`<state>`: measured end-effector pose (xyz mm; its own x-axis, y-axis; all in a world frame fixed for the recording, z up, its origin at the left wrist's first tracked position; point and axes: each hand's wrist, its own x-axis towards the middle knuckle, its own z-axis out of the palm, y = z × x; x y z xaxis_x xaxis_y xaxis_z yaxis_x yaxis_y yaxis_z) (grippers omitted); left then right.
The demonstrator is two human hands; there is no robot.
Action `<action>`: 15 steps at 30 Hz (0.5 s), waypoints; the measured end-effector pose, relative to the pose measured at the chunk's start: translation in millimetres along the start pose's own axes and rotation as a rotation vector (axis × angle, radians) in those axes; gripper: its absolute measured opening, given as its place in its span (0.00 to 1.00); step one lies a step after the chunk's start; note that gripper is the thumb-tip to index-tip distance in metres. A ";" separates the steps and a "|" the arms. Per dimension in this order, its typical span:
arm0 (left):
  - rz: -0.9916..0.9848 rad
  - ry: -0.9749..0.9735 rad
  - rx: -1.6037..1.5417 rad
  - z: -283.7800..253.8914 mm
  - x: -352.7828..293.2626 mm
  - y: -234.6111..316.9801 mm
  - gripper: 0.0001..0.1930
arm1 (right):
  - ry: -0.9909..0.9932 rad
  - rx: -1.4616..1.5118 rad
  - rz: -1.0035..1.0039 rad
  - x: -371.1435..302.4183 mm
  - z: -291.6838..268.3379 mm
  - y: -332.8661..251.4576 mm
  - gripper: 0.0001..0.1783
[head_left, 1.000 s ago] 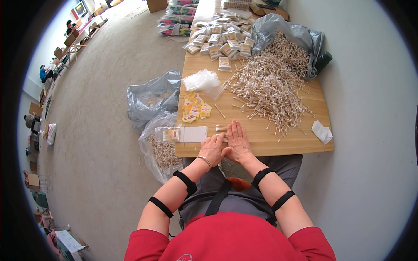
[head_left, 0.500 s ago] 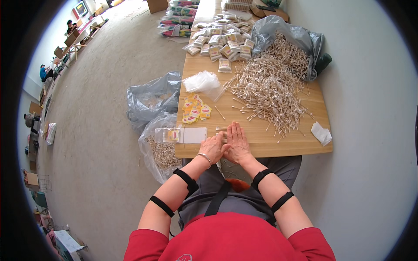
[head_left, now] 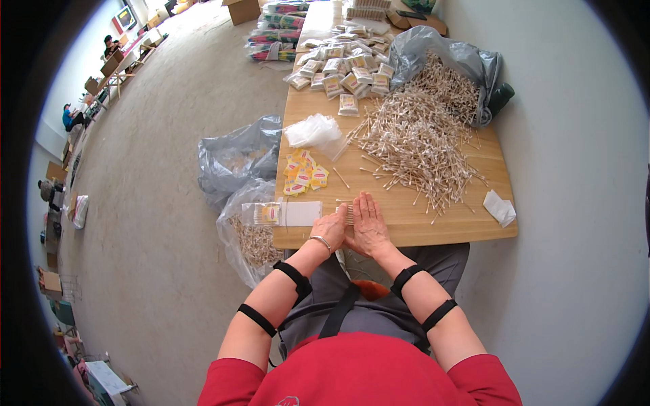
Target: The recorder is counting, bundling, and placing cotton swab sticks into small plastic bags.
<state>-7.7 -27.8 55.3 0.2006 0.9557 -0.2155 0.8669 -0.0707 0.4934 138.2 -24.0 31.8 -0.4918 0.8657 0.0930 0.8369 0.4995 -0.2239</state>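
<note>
A small row of cotton swabs [head_left: 349, 215] lies on the table's near edge between my two hands. My left hand [head_left: 330, 229] bears on the row's left side, its fingers bent and closed against the swabs. Flat along the right side lies my right hand [head_left: 370, 227], fingers stretched out and pointing away from me. Left of my left hand is a white card strip [head_left: 302, 213], and beside it a clear packet of swabs [head_left: 267, 214] with a yellow label. One loose swab [head_left: 341, 178] rests beyond my hands.
A big heap of swabs [head_left: 420, 142] spills from a grey bag [head_left: 433, 42] on the right. Yellow labels [head_left: 305, 172], clear plastic sleeves [head_left: 315, 130] and many filled packets [head_left: 349, 71] lie farther back. A crumpled tissue [head_left: 500, 208] sits near the right corner. Plastic bags [head_left: 240, 152] stand left of the table.
My left hand has shifted slightly, its fingers now farther along the left side of the swab row. My right hand stays almost in place.
</note>
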 end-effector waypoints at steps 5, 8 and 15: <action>-0.006 0.031 -0.030 -0.6 -3.0 -0.2 0.27 | -0.084 -0.094 0.018 -4.7 -2.4 -6.2 0.52; 0.011 0.030 -0.012 -3.9 -2.5 2.4 0.26 | -0.066 -0.046 0.013 -8.3 1.0 -5.7 0.51; 0.036 0.137 -0.015 0.3 -8.5 -6.0 0.23 | -0.069 0.017 0.050 -6.1 8.7 -13.3 0.50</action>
<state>-14.5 -35.6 53.9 0.1666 0.9827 -0.0811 0.8532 -0.1024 0.5114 128.0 -36.2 25.7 -0.4659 0.8847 0.0141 0.8567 0.4550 -0.2430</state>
